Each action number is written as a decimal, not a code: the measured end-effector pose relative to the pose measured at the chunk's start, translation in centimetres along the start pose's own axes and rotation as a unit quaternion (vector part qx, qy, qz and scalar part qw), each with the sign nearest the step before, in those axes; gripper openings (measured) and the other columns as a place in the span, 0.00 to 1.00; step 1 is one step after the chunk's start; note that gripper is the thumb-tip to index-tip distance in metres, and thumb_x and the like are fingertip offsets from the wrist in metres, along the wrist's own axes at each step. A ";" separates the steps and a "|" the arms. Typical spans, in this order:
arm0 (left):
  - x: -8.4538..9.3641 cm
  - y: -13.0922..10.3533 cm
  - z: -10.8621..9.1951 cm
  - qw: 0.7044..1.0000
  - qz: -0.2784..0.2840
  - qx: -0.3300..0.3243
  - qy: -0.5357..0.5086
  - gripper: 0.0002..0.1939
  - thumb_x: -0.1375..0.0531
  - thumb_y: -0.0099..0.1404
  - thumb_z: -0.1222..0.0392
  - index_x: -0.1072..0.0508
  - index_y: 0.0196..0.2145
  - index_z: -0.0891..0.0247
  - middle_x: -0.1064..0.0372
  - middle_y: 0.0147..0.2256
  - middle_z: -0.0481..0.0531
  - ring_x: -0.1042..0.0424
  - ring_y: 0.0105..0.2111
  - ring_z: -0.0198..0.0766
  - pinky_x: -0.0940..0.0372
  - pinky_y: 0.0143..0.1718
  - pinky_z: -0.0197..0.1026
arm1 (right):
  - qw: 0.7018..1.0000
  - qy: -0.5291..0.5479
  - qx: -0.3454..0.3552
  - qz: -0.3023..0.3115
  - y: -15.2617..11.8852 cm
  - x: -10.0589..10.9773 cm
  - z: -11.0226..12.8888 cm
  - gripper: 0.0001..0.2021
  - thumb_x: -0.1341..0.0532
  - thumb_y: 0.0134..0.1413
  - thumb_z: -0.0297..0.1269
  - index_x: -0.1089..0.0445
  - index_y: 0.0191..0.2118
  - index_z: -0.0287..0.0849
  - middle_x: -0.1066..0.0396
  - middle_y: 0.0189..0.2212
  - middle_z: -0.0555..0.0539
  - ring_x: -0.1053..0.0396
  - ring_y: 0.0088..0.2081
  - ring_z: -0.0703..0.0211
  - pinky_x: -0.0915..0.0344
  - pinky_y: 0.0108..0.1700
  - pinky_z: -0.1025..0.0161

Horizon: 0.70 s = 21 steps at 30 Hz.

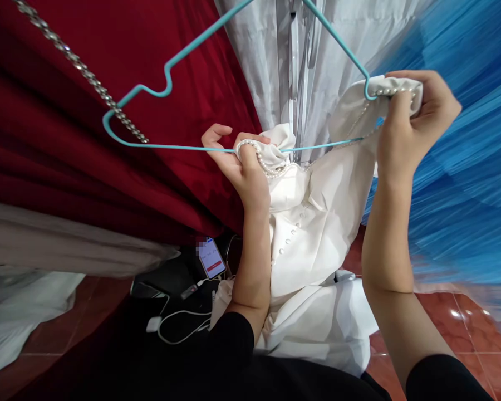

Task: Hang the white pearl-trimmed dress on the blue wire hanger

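A white dress [317,245] with pearl-beaded edges and a line of round buttons hangs down in front of me. My left hand [246,161] pinches one gathered, pearl-trimmed part of it beside the lower bar of a turquoise hanger [192,148]. Higher up, my right hand [421,122] grips the other pearl-trimmed part, which lies around the hanger's right end. The hanger's left end carries no part of the dress; a sparkling beaded strand [79,64] crosses in front of it. The hanger's hook is out of view.
Dark red fabric [171,72] hangs at the left, silvery white fabric [254,61] behind, and blue tulle [463,184] at the right. Low down, a lit phone [211,259] with a white cable [179,317] lies on something black. Red tiles [484,328] cover the floor.
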<state>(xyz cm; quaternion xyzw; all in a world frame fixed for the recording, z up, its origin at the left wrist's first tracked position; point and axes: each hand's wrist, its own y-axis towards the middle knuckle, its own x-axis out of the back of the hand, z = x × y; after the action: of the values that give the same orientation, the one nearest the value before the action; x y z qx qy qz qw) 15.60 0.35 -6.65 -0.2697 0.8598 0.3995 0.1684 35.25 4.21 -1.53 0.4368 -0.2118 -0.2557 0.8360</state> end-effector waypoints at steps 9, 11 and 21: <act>-0.3 -0.2 -1.2 0.999 -0.005 0.026 0.023 0.17 0.57 0.61 0.77 0.49 0.42 0.56 0.34 0.25 0.45 0.32 0.26 0.36 0.35 0.39 0.42 | 0.970 0.063 -0.010 -0.233 -1.6 2.7 -3.5 0.11 0.46 0.52 0.21 0.28 0.34 0.39 0.31 0.31 0.53 0.33 0.37 0.68 0.36 0.45 0.64; -0.4 -0.4 -1.3 0.998 -0.002 0.047 0.051 0.17 0.56 0.62 0.76 0.50 0.43 0.56 0.36 0.26 0.44 0.30 0.28 0.36 0.35 0.43 0.43 | 0.963 0.035 -0.006 -0.266 -3.6 3.2 -2.9 0.11 0.43 0.50 0.21 0.28 0.35 0.41 0.32 0.33 0.52 0.34 0.39 0.66 0.36 0.47 0.61; -1.5 -1.7 -0.6 0.998 -0.020 0.063 0.002 0.14 0.55 0.64 0.71 0.50 0.44 0.54 0.37 0.29 0.46 0.31 0.30 0.38 0.35 0.44 0.43 | 0.969 0.119 -0.208 0.068 -7.9 0.5 4.7 0.10 0.37 0.53 0.41 0.35 0.26 0.43 0.41 0.23 0.54 0.45 0.26 0.68 0.44 0.31 0.65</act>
<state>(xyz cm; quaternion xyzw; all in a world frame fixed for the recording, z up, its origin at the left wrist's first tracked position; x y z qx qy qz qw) 17.75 -0.53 -6.53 -0.2764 0.8781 0.3409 0.1906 30.96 -2.88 -5.62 0.2654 -0.0827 -0.1827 0.9431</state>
